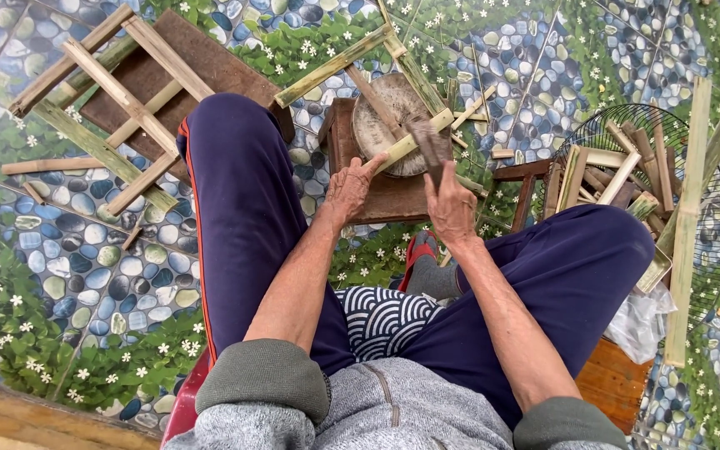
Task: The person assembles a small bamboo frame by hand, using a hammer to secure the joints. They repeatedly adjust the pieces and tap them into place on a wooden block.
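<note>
Mostly bamboo offcuts (618, 171) in wire basket (714, 225) (rt side), left hand (350, 187) on bamboo strip (410, 140)

The person wears a grey fleece sweatshirt (377, 408) with a zip up the front, its sleeves pushed back to the elbows so that olive-grey ribbed cuffs (264, 375) bunch there. Loose navy trousers (243, 208) carry a thin red stripe down the outer seam. The forearms are bare, the left hand (350, 187) and right hand (450, 204) ungloved. One foot shows a grey sock in a red sandal (421, 262)
</note>
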